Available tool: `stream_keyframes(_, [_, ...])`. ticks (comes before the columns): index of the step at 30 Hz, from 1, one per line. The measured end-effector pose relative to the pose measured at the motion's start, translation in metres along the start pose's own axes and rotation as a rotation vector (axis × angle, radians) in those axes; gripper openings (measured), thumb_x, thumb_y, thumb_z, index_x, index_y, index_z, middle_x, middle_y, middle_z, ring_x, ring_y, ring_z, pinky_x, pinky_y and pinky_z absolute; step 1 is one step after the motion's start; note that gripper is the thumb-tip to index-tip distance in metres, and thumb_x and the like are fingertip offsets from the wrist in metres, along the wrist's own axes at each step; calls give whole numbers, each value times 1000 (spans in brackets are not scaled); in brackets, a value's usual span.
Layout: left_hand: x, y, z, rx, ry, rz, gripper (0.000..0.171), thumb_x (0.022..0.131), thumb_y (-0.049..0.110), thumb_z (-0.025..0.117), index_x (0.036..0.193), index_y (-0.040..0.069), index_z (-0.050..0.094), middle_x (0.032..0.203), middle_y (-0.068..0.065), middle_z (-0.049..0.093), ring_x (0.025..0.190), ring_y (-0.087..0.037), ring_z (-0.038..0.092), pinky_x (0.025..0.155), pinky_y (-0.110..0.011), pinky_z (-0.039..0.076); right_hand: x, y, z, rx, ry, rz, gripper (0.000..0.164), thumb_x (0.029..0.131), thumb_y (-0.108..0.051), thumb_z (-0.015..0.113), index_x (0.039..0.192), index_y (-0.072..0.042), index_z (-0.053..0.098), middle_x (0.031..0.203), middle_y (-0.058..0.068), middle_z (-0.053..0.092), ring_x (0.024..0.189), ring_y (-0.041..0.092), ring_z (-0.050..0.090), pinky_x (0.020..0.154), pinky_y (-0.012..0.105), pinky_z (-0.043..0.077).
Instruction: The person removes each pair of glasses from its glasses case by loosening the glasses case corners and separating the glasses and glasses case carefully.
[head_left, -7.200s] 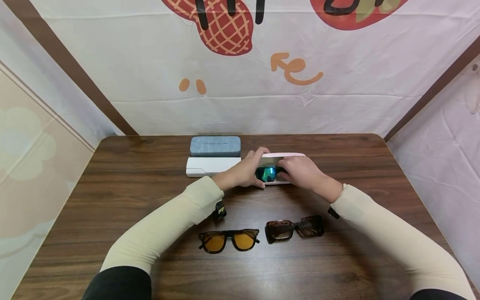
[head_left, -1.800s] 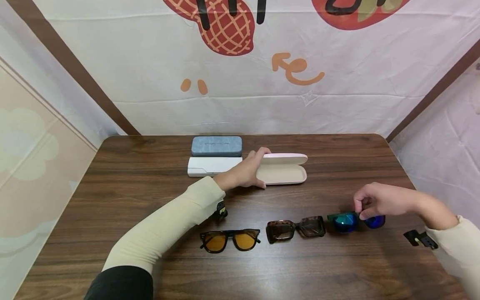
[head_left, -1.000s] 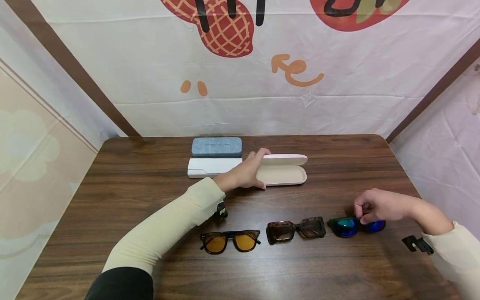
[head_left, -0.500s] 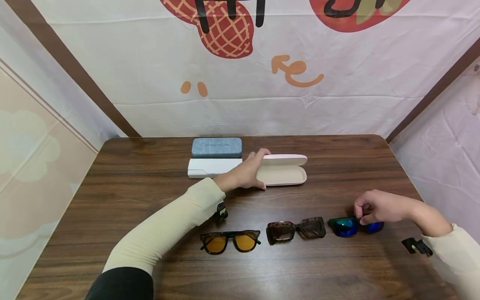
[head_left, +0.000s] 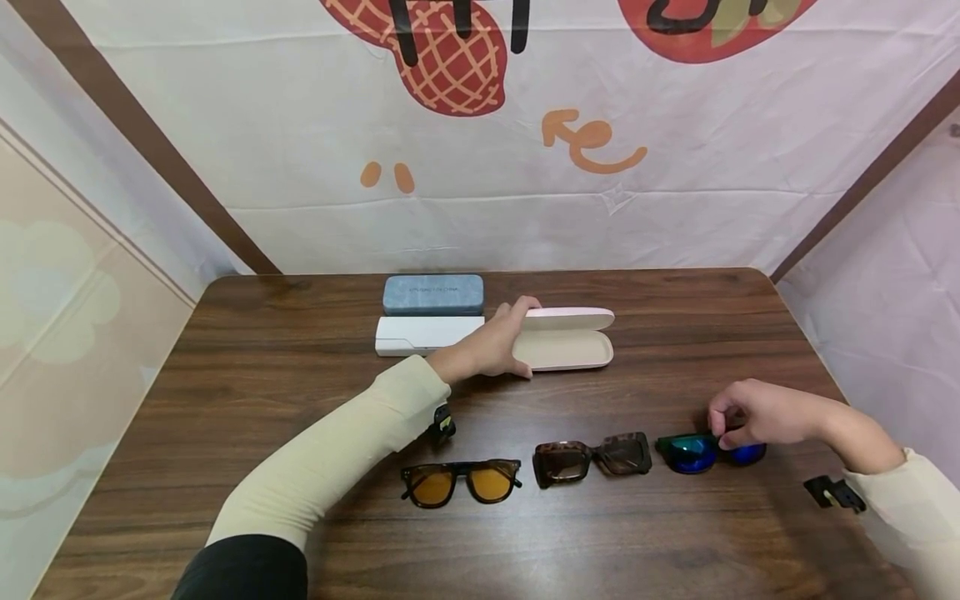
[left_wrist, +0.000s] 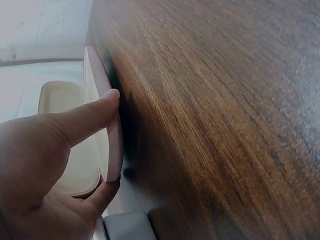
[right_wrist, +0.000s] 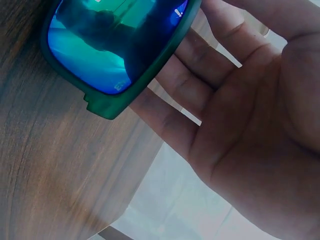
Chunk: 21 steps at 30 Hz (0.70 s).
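Note:
In the head view my left hand (head_left: 487, 343) grips the left end of a pale pink glasses case (head_left: 566, 352), which stands with its lid raised and its cream lining showing. The left wrist view has the thumb over one edge of the case (left_wrist: 116, 150) and a finger at its lower end. Farther right, my right hand (head_left: 776, 412) pinches the bridge of green-framed sunglasses (head_left: 690, 455) with blue-green mirrored lenses, low at the tabletop. One mirrored lens of the sunglasses (right_wrist: 107, 47) fills the upper part of the right wrist view, beside the fingers.
Tortoiseshell sunglasses (head_left: 562, 463) lie just left of the mirrored pair, and black-framed glasses with amber lenses (head_left: 489, 483) lie farther left. Behind my left forearm are a white case (head_left: 420, 335) and a blue case (head_left: 433, 295), both closed, on the wooden table (head_left: 262, 392).
My right hand has carried the mirrored sunglasses out of the pink case to the table's right side, then shifted them slightly. My left hand has stayed on the case.

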<state>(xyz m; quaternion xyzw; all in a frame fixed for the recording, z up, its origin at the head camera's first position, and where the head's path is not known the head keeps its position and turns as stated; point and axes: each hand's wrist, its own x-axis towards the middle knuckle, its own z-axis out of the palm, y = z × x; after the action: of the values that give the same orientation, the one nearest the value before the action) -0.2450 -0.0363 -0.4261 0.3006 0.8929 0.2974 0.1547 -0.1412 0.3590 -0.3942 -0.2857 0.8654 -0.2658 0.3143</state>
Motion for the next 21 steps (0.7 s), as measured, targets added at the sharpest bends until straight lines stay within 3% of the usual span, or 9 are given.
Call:
stream_keyframes(11, [-1, 1, 0, 13, 1, -19, 101, 77, 18, 92, 151, 14, 24, 134, -22, 42, 115, -30, 53, 98, -44, 48, 0, -3, 0, -42, 7, 23, 22, 86, -16, 80, 98, -17, 62, 95, -10, 62, 88, 4, 60, 74, 28, 51])
stream_keyframes(21, [-2, 3, 0, 13, -2, -12, 100, 76, 17, 93, 149, 15, 25, 133, -21, 42, 116, -30, 51, 99, -44, 48, 2, -8, -1, -23, 9, 37, 19, 94, -18, 73, 109, -10, 65, 100, -6, 67, 91, 4, 62, 77, 29, 54])
